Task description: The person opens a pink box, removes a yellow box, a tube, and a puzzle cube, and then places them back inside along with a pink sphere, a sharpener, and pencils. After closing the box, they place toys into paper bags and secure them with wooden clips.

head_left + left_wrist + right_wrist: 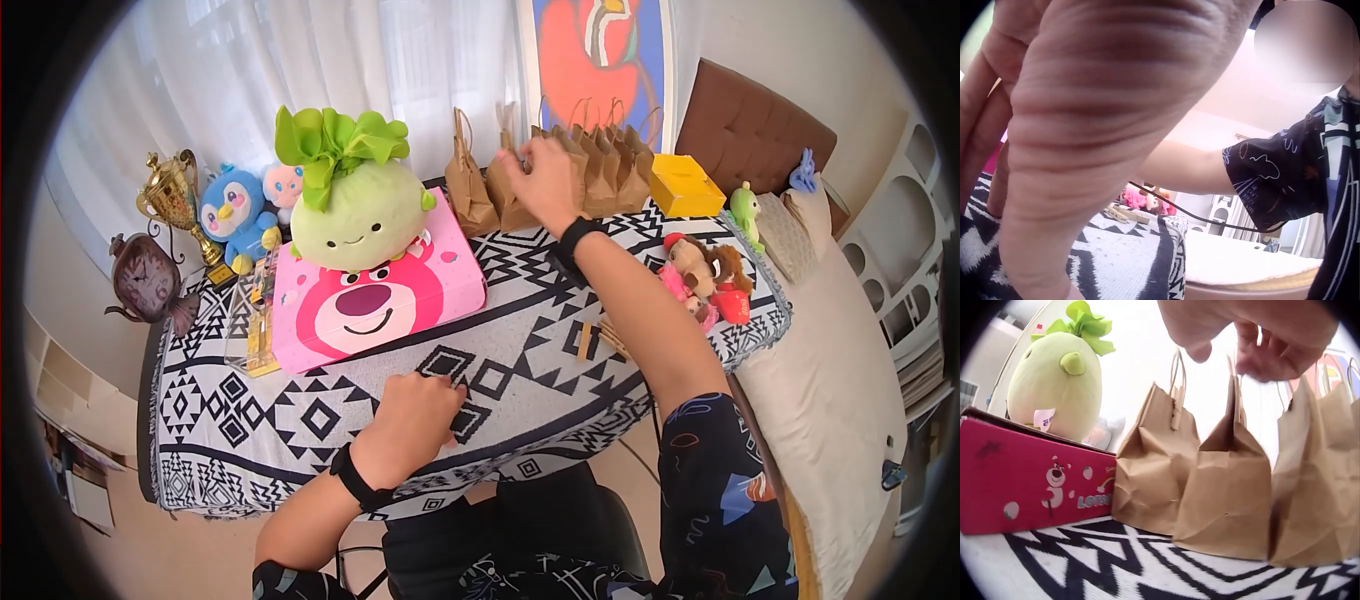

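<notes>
My right hand (548, 185) hovers over the row of brown paper bags at the back of the table. In the right wrist view its thumb and bent fingers stand apart, either side of the twisted handles of the second bag (1222, 503) from the left. That bag stands upright on the patterned cloth, between the leftmost bag (1155, 469) and a third bag (1313, 475). My left hand (412, 420) rests near the front of the cloth, fingers loosely bent, holding nothing. In the left wrist view the hand's near side hides most of the tabletop.
Left of the bags, a green plush (360, 215) sits on a pink bear-face box (450, 265). A yellow box (688, 188) stands right of them. Small plush dolls (705, 275) and wooden sticks (585, 340) lie nearer. A trophy (172, 200) and clock (143, 275) stand far left.
</notes>
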Tool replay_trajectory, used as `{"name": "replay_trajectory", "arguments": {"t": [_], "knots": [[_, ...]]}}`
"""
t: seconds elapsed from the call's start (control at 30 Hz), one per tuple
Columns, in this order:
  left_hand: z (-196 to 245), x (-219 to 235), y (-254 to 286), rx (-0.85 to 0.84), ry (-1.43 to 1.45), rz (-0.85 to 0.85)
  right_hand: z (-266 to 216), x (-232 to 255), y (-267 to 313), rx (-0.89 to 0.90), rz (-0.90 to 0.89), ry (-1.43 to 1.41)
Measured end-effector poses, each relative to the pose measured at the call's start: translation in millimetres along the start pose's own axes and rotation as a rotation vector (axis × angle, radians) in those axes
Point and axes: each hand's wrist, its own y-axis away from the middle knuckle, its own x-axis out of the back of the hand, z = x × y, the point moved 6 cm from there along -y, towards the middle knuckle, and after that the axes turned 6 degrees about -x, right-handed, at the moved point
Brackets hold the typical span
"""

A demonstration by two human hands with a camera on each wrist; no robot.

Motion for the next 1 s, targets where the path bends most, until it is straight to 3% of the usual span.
{"name": "replay_trajectory", "arguments": {"t": [0.03, 0.13, 0.2, 0.27, 0.4, 0.43, 0.6, 0.7, 0.77, 0.8, 0.87, 0.93, 0.97, 1.0], "knots": [[1.1, 0.6, 0.6, 0.003, -0.005, 0.002, -11.4, 21.6, -0.3, -0.033, 0.014, 0.063], [3.0, 0.8, 1.2, 0.006, -0.002, -0.004, 16.6, 32.0, -14.6, -0.063, 0.115, 0.104], [3.6, 2.0, -0.5, -0.002, -0.011, -0.012, 35.0, 33.1, -19.9, -0.121, 0.063, 0.170], [3.8, 2.3, 0.1, 0.002, -0.010, -0.018, 50.9, 16.4, -22.8, -0.097, -0.194, 0.295], [4.0, 1.4, 2.6, 0.009, -0.011, 0.001, 59.3, 22.1, -26.6, -0.004, -0.183, 0.320], [4.4, 1.3, 3.3, 0.011, -0.010, 0.010, 53.0, 32.9, -27.7, 0.024, -0.086, 0.297], [2.8, -4.4, 5.7, 0.026, -0.015, 0.005, -4.2, 119.8, -23.7, 0.159, 0.020, 0.273], [-6.3, 3.6, 10.2, -0.033, 0.006, 0.112, -44.2, 175.7, -0.2, 0.245, 0.001, 0.167], [-26.9, 30.0, 15.2, 0.011, 0.467, 0.217, -68.4, 205.5, 25.5, 0.316, -0.086, -0.001], [-35.7, 53.4, 23.7, 0.069, 0.654, 0.513, -77.9, 216.6, 40.0, 0.345, -0.141, -0.073], [-55.0, 93.2, 47.6, 0.157, 0.553, 0.972, -90.2, 225.2, 73.8, 0.386, -0.325, -0.091], [-45.9, 126.4, 57.5, 0.079, 0.648, 1.085, -93.5, 213.5, 109.5, 0.326, -0.545, -0.266], [-33.3, 135.1, 53.9, -0.014, 0.619, 1.071, -94.5, 204.7, 126.2, 0.406, -0.542, -0.320], [-21.4, 142.6, 50.2, -0.104, 0.584, 1.059, -95.8, 196.8, 142.0, 0.356, -0.629, -0.366]]}}
